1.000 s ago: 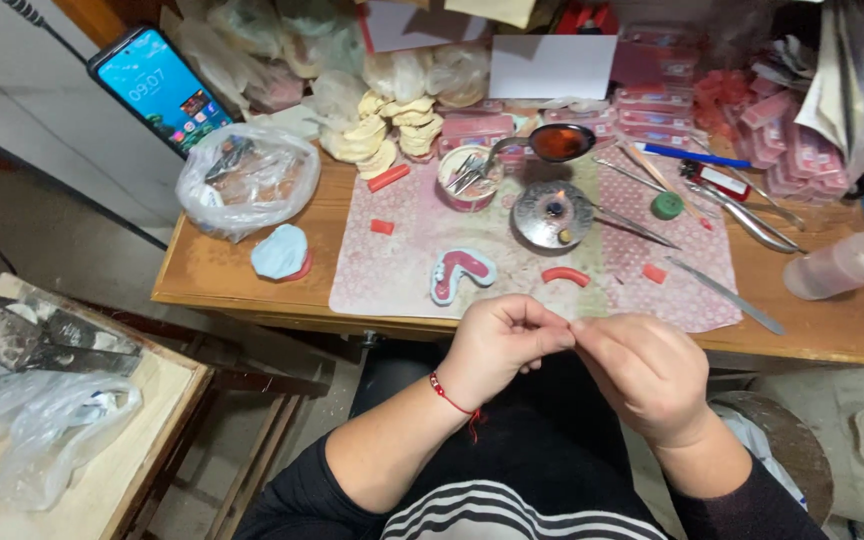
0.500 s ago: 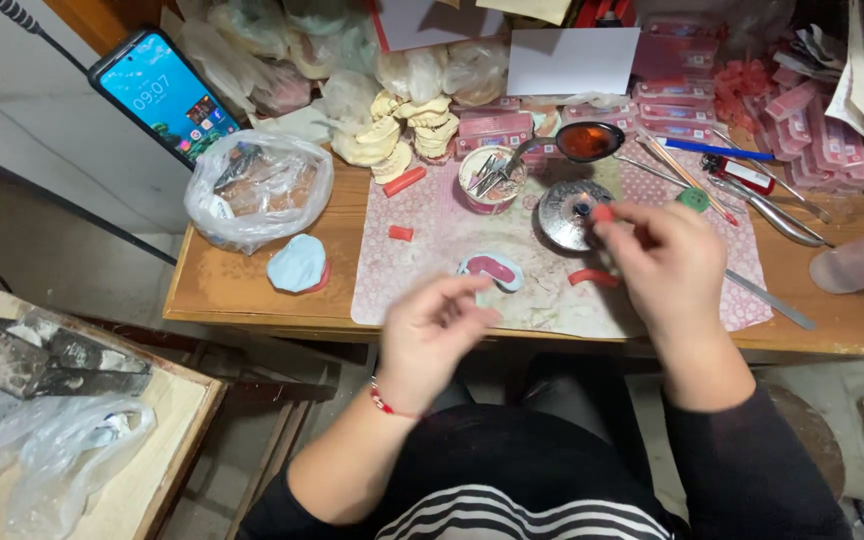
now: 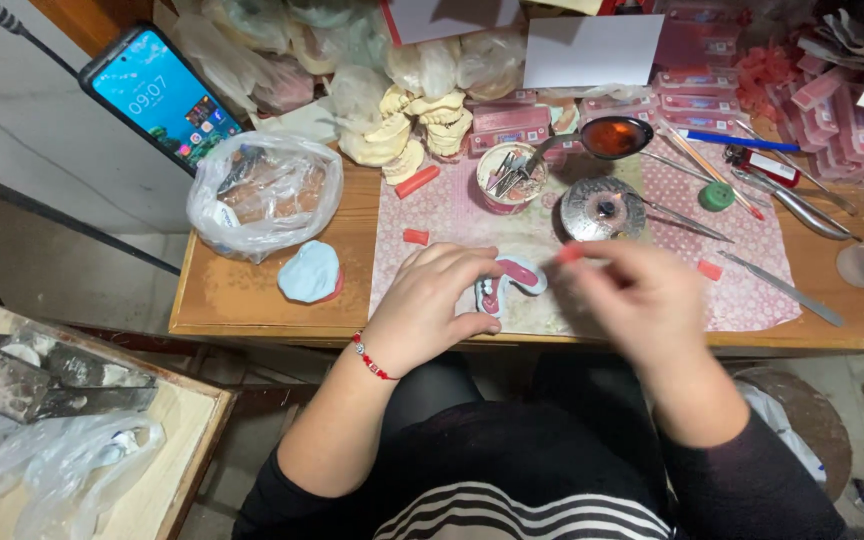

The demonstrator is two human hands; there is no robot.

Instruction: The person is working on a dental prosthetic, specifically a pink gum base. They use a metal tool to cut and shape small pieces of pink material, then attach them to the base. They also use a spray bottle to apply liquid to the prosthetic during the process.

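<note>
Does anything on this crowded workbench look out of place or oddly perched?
Yes: the black smartphone leans tilted off the wooden table's back left corner, over the gap. Small red wax bits lie scattered on the pink patterned mat. Nothing looks spilled or broken.

Left hand is down on the pink patterned mat, fingers curled around a pale blue dental cast with a pink wax rim; right hand sits just beside it, blurry, pinching a small red wax bit at the fingertips; a round metal dish sits right behind that; cup of tools next to it; blue lump lies off on the bare wooden table; smartphone is propped up at the far left.
</note>
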